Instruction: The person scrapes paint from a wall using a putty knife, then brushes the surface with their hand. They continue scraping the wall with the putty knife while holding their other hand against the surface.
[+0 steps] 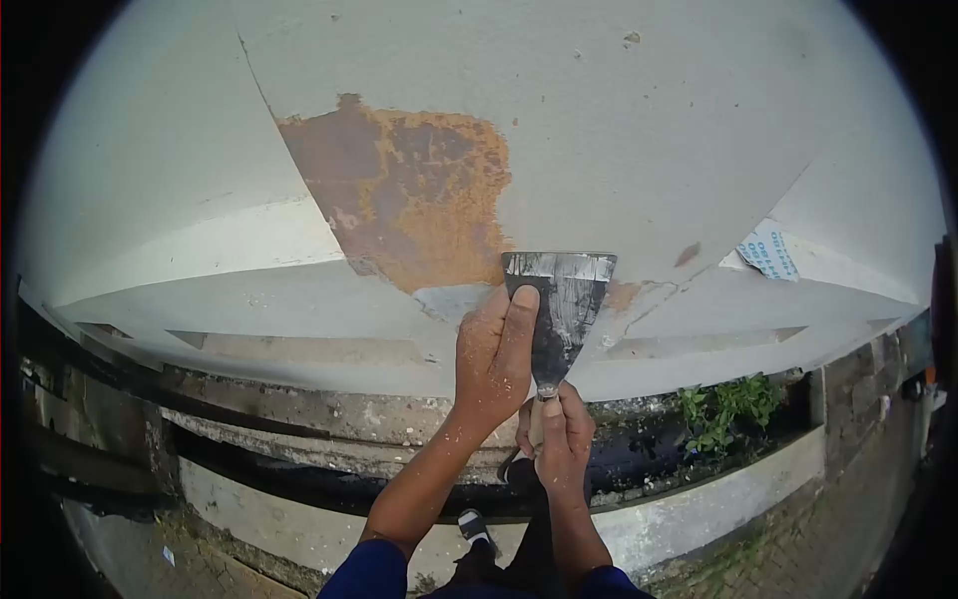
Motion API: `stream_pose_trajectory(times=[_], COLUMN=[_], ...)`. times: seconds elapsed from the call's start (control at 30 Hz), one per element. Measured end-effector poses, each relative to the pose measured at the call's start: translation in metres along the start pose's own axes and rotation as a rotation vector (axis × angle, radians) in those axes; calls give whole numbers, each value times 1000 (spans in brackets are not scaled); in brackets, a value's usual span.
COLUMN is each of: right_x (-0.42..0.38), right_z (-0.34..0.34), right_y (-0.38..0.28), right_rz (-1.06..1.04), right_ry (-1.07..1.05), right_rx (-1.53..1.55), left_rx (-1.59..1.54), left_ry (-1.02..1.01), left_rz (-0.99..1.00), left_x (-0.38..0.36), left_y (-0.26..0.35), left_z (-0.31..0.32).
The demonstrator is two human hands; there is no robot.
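Observation:
A wide putty knife (574, 314), its dark blade smeared with white, lies against the pale wall (639, 150). My right hand (566, 439) is wrapped round its light handle below the blade. With the thumb on the blade's left side, my left hand (496, 344) grips the blade; its other fingers are hidden behind. The blade's straight edge points up, touching or close to the lower right of a bare orange-brown patch (429, 190) where paint is gone. White flecks dot both hands and forearms.
A piece of sandpaper (768, 252) with blue print on its back rests on the ledge at right. Cracks run down the wall on both sides. Below are a dark drain channel (299, 474), a concrete kerb (699, 509), green plants (733, 409) and my shoe (476, 526).

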State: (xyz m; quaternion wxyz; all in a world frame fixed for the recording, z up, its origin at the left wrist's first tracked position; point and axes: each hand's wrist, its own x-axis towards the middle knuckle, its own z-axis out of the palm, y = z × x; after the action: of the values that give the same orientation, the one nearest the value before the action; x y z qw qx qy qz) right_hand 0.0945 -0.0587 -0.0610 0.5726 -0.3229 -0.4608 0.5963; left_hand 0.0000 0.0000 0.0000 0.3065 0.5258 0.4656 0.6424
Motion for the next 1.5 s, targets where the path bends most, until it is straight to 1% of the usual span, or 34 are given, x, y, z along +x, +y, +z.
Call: stream_pose_trajectory(times=[0.07, 0.17, 0.27, 0.37, 0.47, 0.57, 0.6, 0.7, 0.8, 0.9, 1.0, 1.1, 1.17, 1.2, 1.33, 1.43, 1.5], right_x=[-5, -1, 12, 4, 3, 5, 3, 1, 2, -1, 0, 0, -5, -1, -2, -4, -4], right_z=[4, 5, 3, 2, -1, 3, 1, -2, 0, 0, -1, 0, -2, -1, 1, 1, 0], right_y=[-7, 11, 5, 11, 10, 3, 5, 6, -2, -1, -3, -3, 3, -1, -9, -4, -4], right_rz=[-8, -19, -62, -47, -37, -67, -45, -23, -10, 4, 4, 16, 48, 27, 27, 23, 21], right_ry=[17, 49, 27, 71, 57, 43, 38, 30, 41, 28, 38, 43, 39, 40, 43, 40, 38], right_rx=[-13, 40, 7, 20, 20, 5, 23, 49, 28, 39, 10, 14, 40, 26, 12, 31, 27], left_rx=[-97, 129, 35, 9, 30, -54, -25, 49, -29, 75, 9, 33, 55, 65, -62, 36, -9], left_ry=[4, -56, -38, -68, -85, -63, -45, -42, -50, -54, -45, -25, -33, -36, -28, -19, -23], left_rz=[-31, 30, 32, -7, 10, -1, -36, 9, -22, 0, 22, -45, 4, 25, -36, -1, -13], left_x=[-2, 1, 13, 4, 4, 8, 4, 2, 8, 0, 8, 4, 3, 3, 6, -1, 6], left_y=[9, -6, 8, 6, -1, 6, 10, 7, 10, 4, 4, 16, 10, 8, 13, 7, 11], left_z=[1, -6, 0, 3, 3, 5, 6, 4, 4, 4, 6, 5, 5, 5, 6, 6, 6])
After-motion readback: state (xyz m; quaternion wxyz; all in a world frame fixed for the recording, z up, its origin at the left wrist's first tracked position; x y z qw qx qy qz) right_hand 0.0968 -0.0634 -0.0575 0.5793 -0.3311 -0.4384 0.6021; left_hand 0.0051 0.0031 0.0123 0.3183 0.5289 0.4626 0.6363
